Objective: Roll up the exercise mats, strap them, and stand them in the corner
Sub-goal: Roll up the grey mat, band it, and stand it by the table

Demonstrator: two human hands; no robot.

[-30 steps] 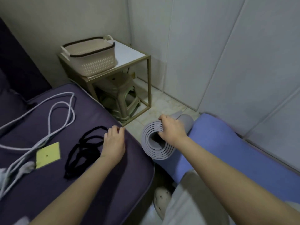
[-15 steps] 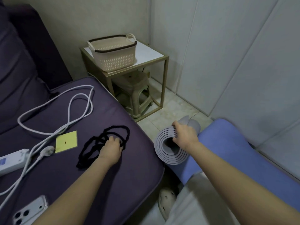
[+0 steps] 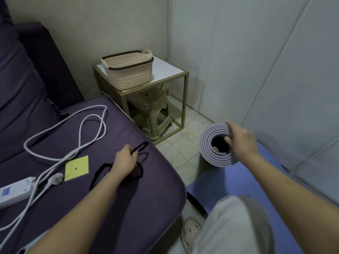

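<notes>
A grey rolled-up mat (image 3: 208, 143) lies on the floor at the right, its spiral end facing me. My right hand (image 3: 240, 140) grips the roll's upper rim, thumb inside the hollow core. The roll rests on the edge of a flat blue mat (image 3: 229, 184) spread on the floor. On the purple sofa seat (image 3: 146, 195) lies a tangle of black straps (image 3: 100, 173). My left hand (image 3: 126, 160) pinches one black loop of it, lifted slightly off the cushion.
A gold-framed side table (image 3: 185, 99) with a beige basket (image 3: 128, 72) stands in the corner, a plastic stool (image 3: 152, 109) beneath it. A white power strip (image 3: 14, 189) with cable, and a yellow note (image 3: 77, 167), lie on the sofa. White wall panels stand at the right. My shoe (image 3: 189, 233) is below.
My left hand went from resting beside the black straps to pinching a loop and lifting it. My right hand kept its hold on the mat roll. The view shifted right.
</notes>
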